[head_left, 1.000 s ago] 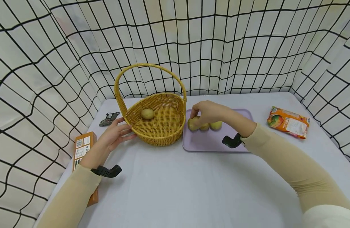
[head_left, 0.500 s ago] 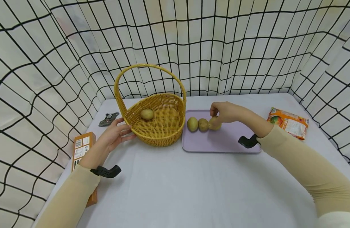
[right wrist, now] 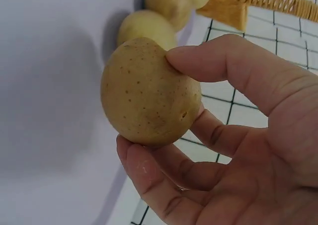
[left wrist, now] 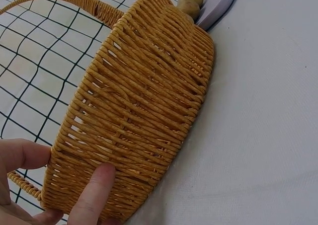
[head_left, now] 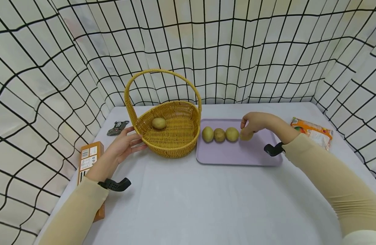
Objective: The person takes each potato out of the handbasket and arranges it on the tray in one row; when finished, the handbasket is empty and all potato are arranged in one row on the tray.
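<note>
My right hand (head_left: 257,121) pinches a potato (right wrist: 149,93) between thumb and fingertips, close over the lilac tray (head_left: 224,156). To the left of it, three more lie in a row on the tray: an oval potato (head_left: 207,134), a browner potato (head_left: 219,135) and a rounder potato (head_left: 232,134). The yellow wicker basket (head_left: 172,151) with a tall handle stands left of the tray, and one potato (head_left: 158,123) lies inside. My left hand (head_left: 122,144) touches the basket's left outer side with fairly straight fingers; the left wrist view shows fingertips on the weave.
An orange box (head_left: 91,156) lies by my left forearm. Behind the left hand is a small black packet (head_left: 117,128). An orange bag (head_left: 313,132) lies at the right, partly behind my right arm. Black netting (head_left: 215,54) over white cloth surrounds the table's back and sides.
My right hand has moved rightward along the row, from the leftmost potato to the third and then to the rightmost, which it now pinches. The left hand stays at the basket.
</note>
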